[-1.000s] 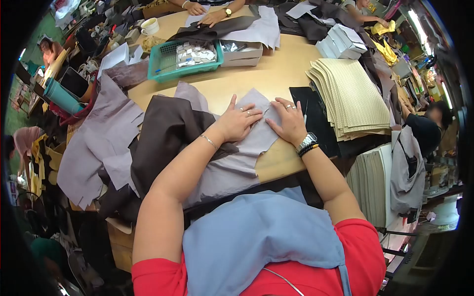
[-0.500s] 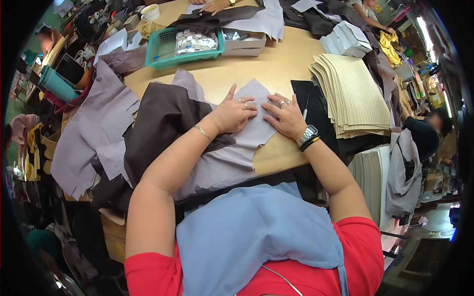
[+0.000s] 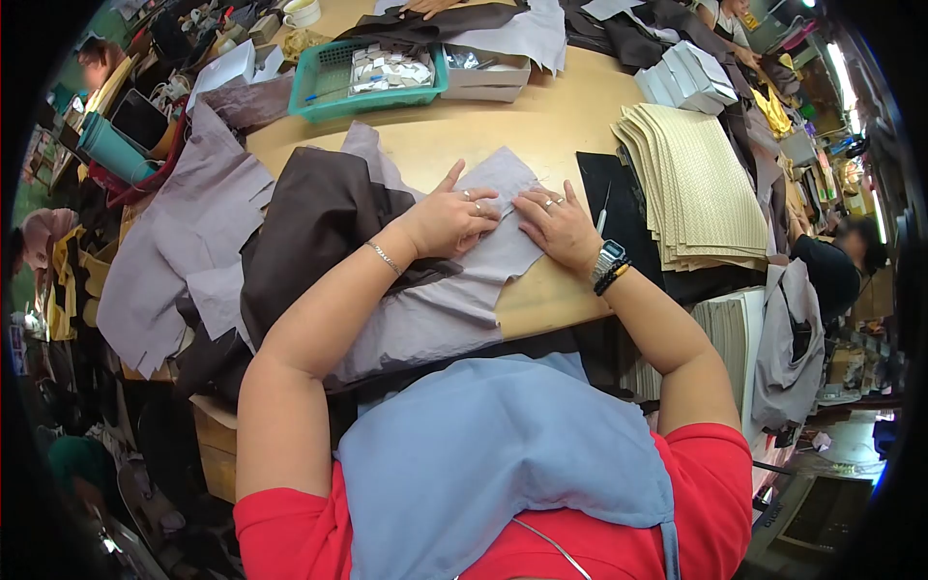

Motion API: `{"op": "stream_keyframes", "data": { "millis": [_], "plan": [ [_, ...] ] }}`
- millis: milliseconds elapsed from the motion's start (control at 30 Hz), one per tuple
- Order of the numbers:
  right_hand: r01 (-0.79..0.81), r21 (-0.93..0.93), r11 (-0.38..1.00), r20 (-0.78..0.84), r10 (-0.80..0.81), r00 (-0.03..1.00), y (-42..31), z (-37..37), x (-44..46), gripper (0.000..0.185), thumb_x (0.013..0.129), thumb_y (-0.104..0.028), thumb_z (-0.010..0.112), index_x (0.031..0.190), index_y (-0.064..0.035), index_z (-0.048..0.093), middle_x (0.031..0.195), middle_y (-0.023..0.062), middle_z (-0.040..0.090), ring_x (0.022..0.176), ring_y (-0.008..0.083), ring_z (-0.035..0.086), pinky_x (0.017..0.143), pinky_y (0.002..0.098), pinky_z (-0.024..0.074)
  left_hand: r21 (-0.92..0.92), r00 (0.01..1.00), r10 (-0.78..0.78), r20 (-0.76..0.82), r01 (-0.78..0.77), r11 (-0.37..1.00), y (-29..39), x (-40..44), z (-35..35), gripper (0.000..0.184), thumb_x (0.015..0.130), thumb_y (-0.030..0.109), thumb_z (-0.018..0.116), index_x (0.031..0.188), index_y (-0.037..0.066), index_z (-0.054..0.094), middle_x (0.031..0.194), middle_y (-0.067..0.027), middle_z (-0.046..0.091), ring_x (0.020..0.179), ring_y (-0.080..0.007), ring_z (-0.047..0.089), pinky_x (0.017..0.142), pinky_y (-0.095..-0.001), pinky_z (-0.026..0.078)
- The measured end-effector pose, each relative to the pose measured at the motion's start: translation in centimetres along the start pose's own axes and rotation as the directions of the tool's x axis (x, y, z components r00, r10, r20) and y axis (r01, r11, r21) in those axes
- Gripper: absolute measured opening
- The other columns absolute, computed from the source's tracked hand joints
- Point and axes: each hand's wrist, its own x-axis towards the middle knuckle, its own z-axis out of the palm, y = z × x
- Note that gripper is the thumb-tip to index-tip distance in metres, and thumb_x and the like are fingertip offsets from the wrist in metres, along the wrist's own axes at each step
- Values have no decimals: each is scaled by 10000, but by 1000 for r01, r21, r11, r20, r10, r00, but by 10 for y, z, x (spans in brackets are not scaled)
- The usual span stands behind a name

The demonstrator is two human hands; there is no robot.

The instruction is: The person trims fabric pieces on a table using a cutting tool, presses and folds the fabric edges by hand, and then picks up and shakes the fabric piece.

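Pale grey-lilac material (image 3: 430,314) lies across the table's near edge, its pointed end between my two hands. My left hand (image 3: 452,220) rests on it from the left, fingertips curled together against the material and the outer finger raised. On the right side of the same piece, my right hand (image 3: 561,227) lies with its fingers extended and thumb apart, fingertips near a small crease (image 3: 507,210). Dark brown material (image 3: 314,227) is bunched beside and under my left forearm. The undersides of both hands are hidden.
A teal basket (image 3: 319,85) of small pale pieces sits beyond my hands. To the right are a pointed tool (image 3: 604,210) on black material (image 3: 628,222), stacked cream sheets (image 3: 696,193) and white boxes (image 3: 686,77). A co-worker's hand (image 3: 425,7) is at the far edge.
The fingers of my left hand have drawn in and curled on the material. My right hand has shifted slightly, with its fingertips lower. The camera view has also shifted.
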Motion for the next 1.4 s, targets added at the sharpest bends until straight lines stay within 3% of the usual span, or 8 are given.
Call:
{"op": "stream_keyframes", "data": {
  "millis": [200,300,400,500,700,800,1000,1400],
  "plan": [
    [10,-6,1000,-27,-10,1000,-3,-2,1,338,954,-254,579,1272,-143,575,1266,68,584,1233,274,548,1032,652,369,4,998,3,65,-3,1000,2,4,-5,256,786,180,681,1033,240,708,1153,129,667,1251,-113,553,1169,-683,75],
    [-54,3,999,89,53,995,-9,-13,4,341,953,-242,568,1284,-159,572,1272,66,580,1229,275,550,1031,651,372,28,992,-28,120,24,999,5,7,-12,239,801,208,672,1034,237,718,1137,118,679,1236,-121,565,1160,-694,85],
    [-8,-37,999,97,11,995,-9,-14,3,359,946,-217,559,1303,-184,568,1277,63,574,1234,279,543,1029,653,373,-21,964,-128,231,137,990,11,10,-25,233,824,240,657,1046,228,726,1128,100,690,1221,-129,575,1150,-705,95],
    [56,-24,998,-2,-56,998,-7,-7,0,416,919,-174,558,1334,-205,552,1287,63,569,1257,276,523,1040,659,363,1,937,-190,294,198,980,23,7,-39,224,851,274,653,1052,210,730,1120,73,694,1200,-135,588,1141,-710,113],
    [89,-12,996,121,-87,989,-9,-12,1,456,901,-126,504,1351,-190,545,1302,67,565,1288,262,496,1069,654,346,1,952,-288,100,289,957,35,-15,-29,240,872,321,660,1065,191,719,1083,43,692,1147,-132,611,1135,-700,153],
    [178,-3,984,64,-177,982,-7,-5,3,469,907,-107,517,1367,-196,539,1311,74,556,1251,272,527,1064,621,366,30,946,-320,41,319,947,41,-20,-25,225,880,311,656,1065,198,713,1093,46,684,1127,-126,617,1131,-692,180],
    [165,24,986,113,-167,979,-15,-12,4,485,900,-88,496,1375,-182,529,1282,85,562,1236,273,541,1061,619,367,49,928,-372,13,371,927,54,-23,-19,204,893,298,653,1075,224,707,1118,42,676,1102,-127,626,1116,-689,217],
    [89,204,975,-38,-83,996,-31,-10,11,288,902,-117,584,1180,-147,652,1173,57,633,1093,271,613,1032,524,422,-215,848,-530,25,522,825,47,-24,-23,245,850,332,707,1035,171,704,1142,-11,671,1145,-216,601,1128,-637,230]
  ]
}}
